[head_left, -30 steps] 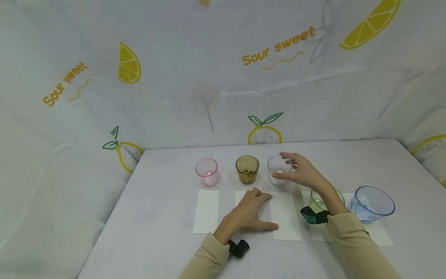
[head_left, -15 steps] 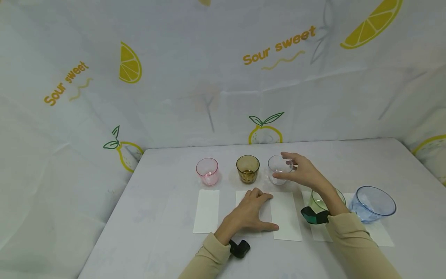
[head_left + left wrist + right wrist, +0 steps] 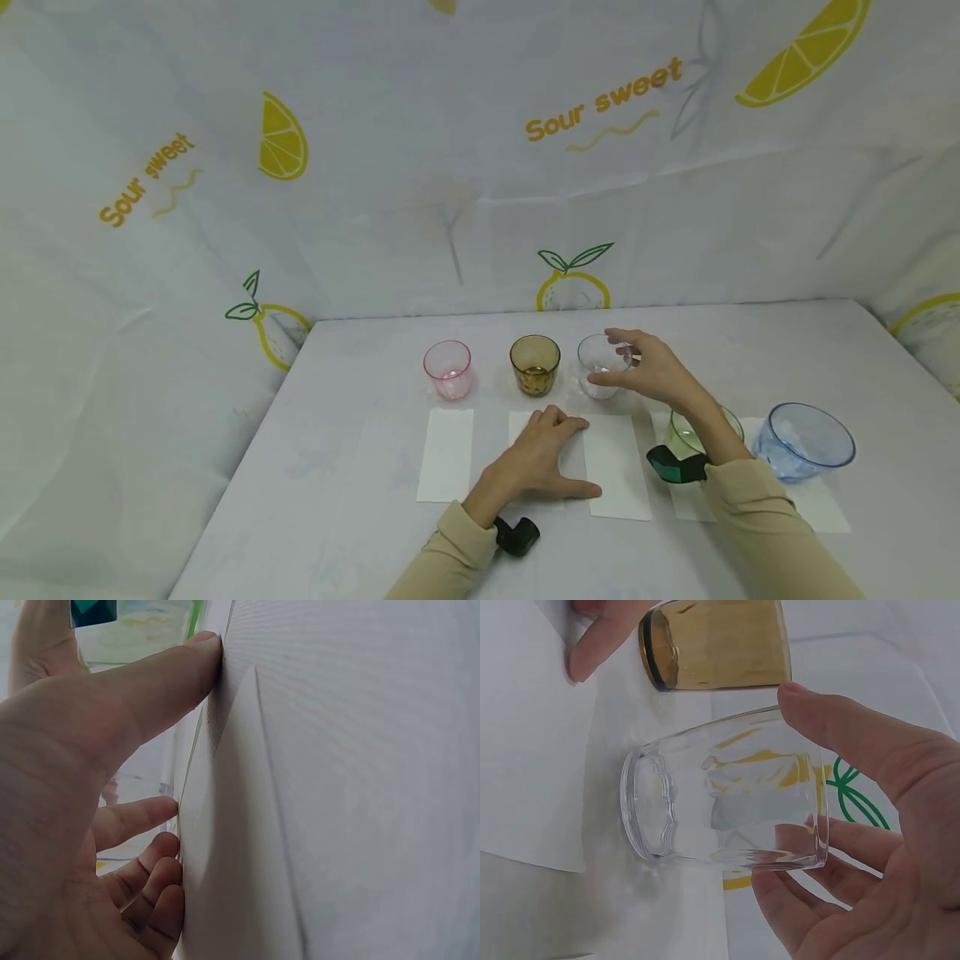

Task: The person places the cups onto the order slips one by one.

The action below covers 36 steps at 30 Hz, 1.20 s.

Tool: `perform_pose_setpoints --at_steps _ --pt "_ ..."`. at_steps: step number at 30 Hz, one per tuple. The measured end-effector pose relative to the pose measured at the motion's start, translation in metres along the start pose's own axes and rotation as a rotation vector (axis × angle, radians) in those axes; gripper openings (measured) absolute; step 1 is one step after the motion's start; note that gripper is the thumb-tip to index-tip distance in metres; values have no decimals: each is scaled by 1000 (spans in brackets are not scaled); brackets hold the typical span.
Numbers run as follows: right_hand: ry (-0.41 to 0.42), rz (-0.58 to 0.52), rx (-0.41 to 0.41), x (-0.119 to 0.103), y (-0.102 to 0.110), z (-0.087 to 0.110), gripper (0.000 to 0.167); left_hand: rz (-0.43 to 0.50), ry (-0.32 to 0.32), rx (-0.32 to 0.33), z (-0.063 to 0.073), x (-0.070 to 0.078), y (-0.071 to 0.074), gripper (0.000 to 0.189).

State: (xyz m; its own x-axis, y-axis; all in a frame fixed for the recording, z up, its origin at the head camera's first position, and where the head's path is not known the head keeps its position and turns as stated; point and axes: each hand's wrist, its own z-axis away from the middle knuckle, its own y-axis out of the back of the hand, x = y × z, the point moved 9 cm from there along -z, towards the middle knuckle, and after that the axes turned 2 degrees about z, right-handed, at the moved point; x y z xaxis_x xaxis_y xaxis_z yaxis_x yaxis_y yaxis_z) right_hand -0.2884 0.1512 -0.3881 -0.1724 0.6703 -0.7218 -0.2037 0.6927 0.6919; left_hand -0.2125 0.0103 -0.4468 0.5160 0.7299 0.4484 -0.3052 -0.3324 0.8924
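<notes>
Plainly, our right hand [image 3: 654,368] grips the upright clear tumbler [image 3: 724,791] near its rim; our spread, empty left hand [image 3: 536,456] lies in front.

White table [image 3: 315,467] before a lemon-print cloth [image 3: 420,125]
Yellow lemon slices [image 3: 283,137], whole lemons [image 3: 573,292] with green leaves [image 3: 590,255] and orange "Sour sweet" lettering [image 3: 603,102] mark the creased white cloth; the light is soft.

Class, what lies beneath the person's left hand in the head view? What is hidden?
Beneath the left hand, a white paper strip shows at its far corner and near edge. The hand hides its middle; anything there cannot be seen.
</notes>
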Motion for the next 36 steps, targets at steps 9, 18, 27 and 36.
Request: perform_pose_setpoints --at_steps 9,18,27,36 --pt "-15 -13 -8 0 -1 0 86 5 6 -6 1 -1 -2 84" --pt "-29 -25 -21 2 1 1 86 6 3 -6 -1 -2 -2 84" --pt "-27 -21 -22 1 4 2 86 16 13 -13 -1 -3 -2 85" --pt "-40 -32 -24 -1 6 3 88 26 23 -20 -2 -5 -3 84"
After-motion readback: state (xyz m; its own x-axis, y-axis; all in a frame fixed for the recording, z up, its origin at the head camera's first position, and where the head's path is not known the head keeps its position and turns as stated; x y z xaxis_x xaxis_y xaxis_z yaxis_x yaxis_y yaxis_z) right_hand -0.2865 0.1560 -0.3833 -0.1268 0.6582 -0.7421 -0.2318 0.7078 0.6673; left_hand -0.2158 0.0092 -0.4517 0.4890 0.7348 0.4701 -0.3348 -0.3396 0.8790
